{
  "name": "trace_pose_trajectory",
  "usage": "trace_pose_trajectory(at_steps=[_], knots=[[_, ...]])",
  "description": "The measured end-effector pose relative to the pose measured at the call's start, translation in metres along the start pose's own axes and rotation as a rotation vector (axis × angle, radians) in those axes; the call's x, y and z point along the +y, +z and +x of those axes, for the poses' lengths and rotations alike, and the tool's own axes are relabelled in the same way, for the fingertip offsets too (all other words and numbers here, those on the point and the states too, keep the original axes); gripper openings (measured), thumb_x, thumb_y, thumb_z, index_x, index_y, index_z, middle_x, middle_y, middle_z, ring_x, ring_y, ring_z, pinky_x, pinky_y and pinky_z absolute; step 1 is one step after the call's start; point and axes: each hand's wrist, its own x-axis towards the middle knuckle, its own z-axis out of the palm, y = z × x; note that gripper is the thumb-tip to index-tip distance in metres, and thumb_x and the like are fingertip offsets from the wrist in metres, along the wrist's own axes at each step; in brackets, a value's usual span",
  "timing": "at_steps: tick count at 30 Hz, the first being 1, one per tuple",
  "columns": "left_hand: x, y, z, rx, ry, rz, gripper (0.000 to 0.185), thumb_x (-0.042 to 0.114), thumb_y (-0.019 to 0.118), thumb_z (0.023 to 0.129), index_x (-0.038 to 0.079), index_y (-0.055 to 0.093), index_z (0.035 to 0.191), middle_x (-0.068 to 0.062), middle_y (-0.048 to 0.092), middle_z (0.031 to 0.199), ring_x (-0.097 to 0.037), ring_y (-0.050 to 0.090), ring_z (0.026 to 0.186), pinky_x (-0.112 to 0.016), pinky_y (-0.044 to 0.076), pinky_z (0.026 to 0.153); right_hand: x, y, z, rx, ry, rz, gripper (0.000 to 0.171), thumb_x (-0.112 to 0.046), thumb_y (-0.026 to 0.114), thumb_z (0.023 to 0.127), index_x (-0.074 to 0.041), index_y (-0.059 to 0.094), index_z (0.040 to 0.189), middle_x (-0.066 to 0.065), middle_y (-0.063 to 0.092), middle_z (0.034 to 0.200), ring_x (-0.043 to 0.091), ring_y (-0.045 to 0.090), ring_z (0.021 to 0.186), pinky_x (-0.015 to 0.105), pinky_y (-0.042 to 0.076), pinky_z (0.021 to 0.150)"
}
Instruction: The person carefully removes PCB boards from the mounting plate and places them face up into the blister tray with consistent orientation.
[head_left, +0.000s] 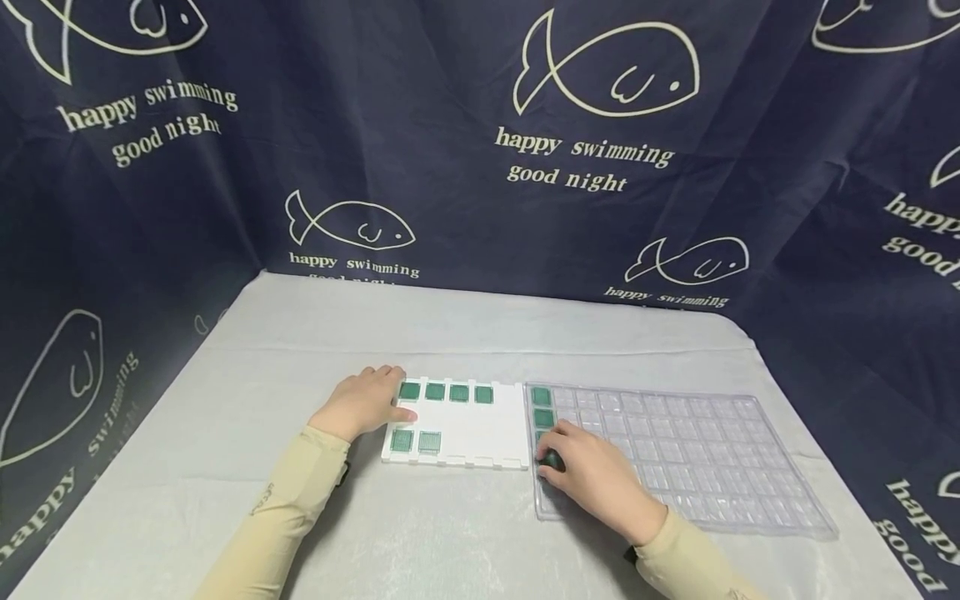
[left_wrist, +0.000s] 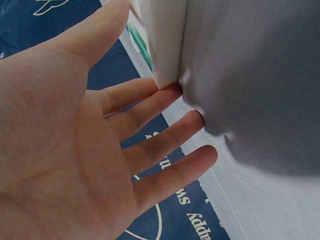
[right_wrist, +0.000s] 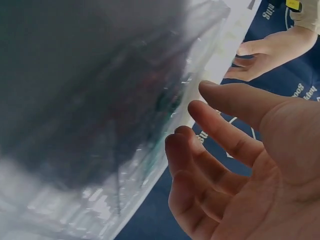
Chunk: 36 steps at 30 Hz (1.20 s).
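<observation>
My left hand (head_left: 365, 404) rests at the left end of a white tray (head_left: 468, 421). Its thumb lies over the tray, and in the left wrist view its straight fingers (left_wrist: 150, 105) touch the white edge. Small green square pieces (head_left: 459, 392) lie along the tray's back and front rows. My right hand (head_left: 596, 475) is over the left column of a clear compartment tray (head_left: 675, 454). A dark green piece (head_left: 553, 459) shows between its thumb and fingers. The right wrist view shows the thumb and fingertips (right_wrist: 210, 87) apart, holding nothing visible. More green squares (head_left: 543, 418) sit in that column.
Both trays lie side by side on a white cloth-covered table (head_left: 420, 325). A dark blue curtain (head_left: 450, 167) with fish prints hangs behind and at the sides. The clear tray's right columns hold no green pieces.
</observation>
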Motion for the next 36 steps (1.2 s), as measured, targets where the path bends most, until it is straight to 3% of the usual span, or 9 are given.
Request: trace_pose_trajectory(at_steps=[8,14,21,28,36], knots=[[-0.001,0.000,0.001,-0.006,0.002,0.007,0.080,0.049,0.074,0.089,-0.003,0.049,0.145,-0.022,0.057,0.145,-0.043,0.057,0.129,-0.058,0.051,0.105,-0.016,-0.004,0.012,0.014,-0.052,-0.018,0.013,-0.025,0.084,0.082,-0.023,0.072,0.087,-0.010,0.063,0.088,0.001,0.050,0.066,0.018,0.044,0.054],[-0.001,0.000,0.000,0.000,0.006,0.004,0.079,0.048,0.074,0.089,-0.003,0.050,0.144,-0.021,0.059,0.143,-0.042,0.058,0.127,-0.057,0.051,0.104,-0.029,-0.003,0.022,0.033,-0.118,-0.004,0.015,-0.023,0.082,0.084,-0.019,0.072,0.094,-0.006,0.066,0.089,0.004,0.056,0.069,0.018,0.043,0.053],[-0.001,-0.001,0.000,0.005,0.003,0.004,0.077,0.047,0.075,0.089,-0.002,0.051,0.143,-0.020,0.060,0.142,-0.042,0.059,0.125,-0.057,0.052,0.102,-0.045,0.004,0.037,0.032,-0.179,0.020,0.018,-0.022,0.079,0.087,-0.017,0.072,0.102,-0.005,0.069,0.093,0.010,0.065,0.075,0.023,0.051,0.059],[-0.002,-0.002,0.001,0.004,0.000,0.005,0.078,0.048,0.074,0.089,-0.002,0.050,0.143,-0.021,0.059,0.142,-0.042,0.059,0.127,-0.057,0.051,0.103,-0.064,0.012,0.049,0.013,-0.245,0.022,0.024,-0.025,0.079,0.088,-0.017,0.072,0.109,-0.004,0.068,0.097,0.011,0.066,0.076,0.022,0.049,0.056],[-0.001,-0.002,0.000,0.003,0.001,0.005,0.077,0.048,0.074,0.089,-0.002,0.050,0.143,-0.021,0.060,0.141,-0.042,0.059,0.126,-0.057,0.052,0.102,-0.081,0.023,0.058,-0.030,-0.279,0.018,0.029,-0.026,0.080,0.087,-0.016,0.072,0.113,-0.003,0.068,0.100,0.005,0.057,0.070,0.019,0.045,0.054]])
